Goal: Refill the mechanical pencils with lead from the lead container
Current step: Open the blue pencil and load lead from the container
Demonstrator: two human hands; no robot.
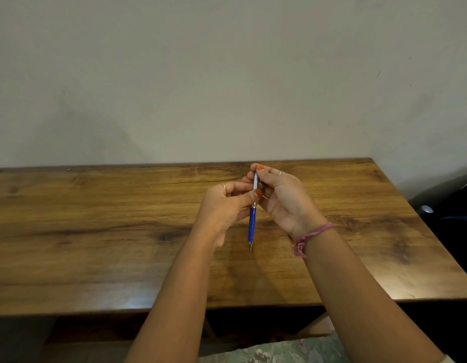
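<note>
Both hands are up over the middle of the brown wood-grain table (pixel 96 244), and between them hangs a slim blue mechanical pencil with a silver upper barrel (pixel 252 221), tip pointing down at the near side. The left hand (pixel 227 205) pinches the silver barrel with thumb and fingers; the right hand (pixel 279 197) pinches the far top end. This looks like the cap step. No lead container is visible, so the next move calls for finding it.
</note>
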